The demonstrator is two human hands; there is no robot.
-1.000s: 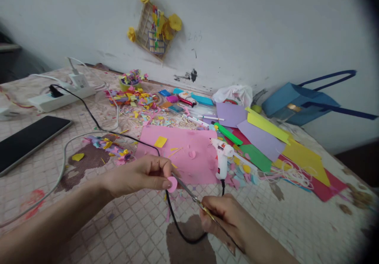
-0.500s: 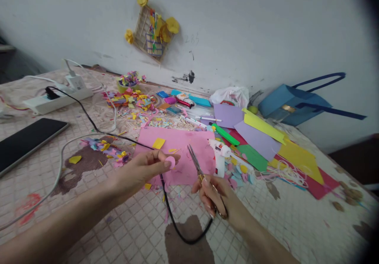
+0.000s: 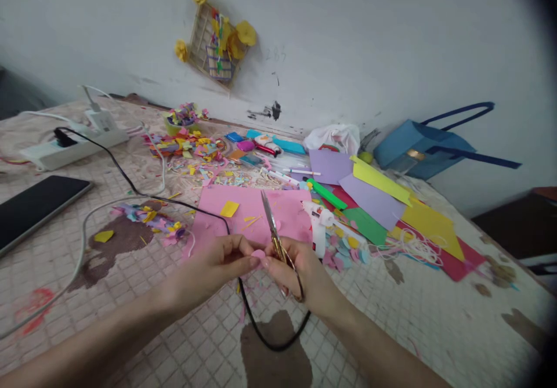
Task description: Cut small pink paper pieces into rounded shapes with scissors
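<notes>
A small round piece of pink paper [image 3: 258,254] is pinched between the thumb and fingers of my left hand [image 3: 228,258]. My right hand [image 3: 290,266] grips a pair of scissors [image 3: 270,218] by the gold handles, blades pointing up and away with the tips close together. The thumb of that hand also reaches the edge of the pink piece, so both hands meet there. Beneath them lies a pink paper sheet [image 3: 209,208], bearing a yellow paper square [image 3: 229,209] and thin yellow scraps. A white glue gun [image 3: 319,214] rests at the sheet's right side.
A black cable [image 3: 261,336] loops below my hands. At left are a phone [image 3: 39,208], a power strip [image 3: 78,148] and paper scraps [image 3: 150,217]. Coloured paper sheets [image 3: 378,202], white string [image 3: 413,249] and a blue bag [image 3: 424,147] occupy the right. A cup of scraps [image 3: 180,122] stands behind.
My right hand has moved left with the scissors to meet my left hand, and its thumb now reaches the pink piece. The left hand has shifted slightly right and down. The view has shifted slightly.
</notes>
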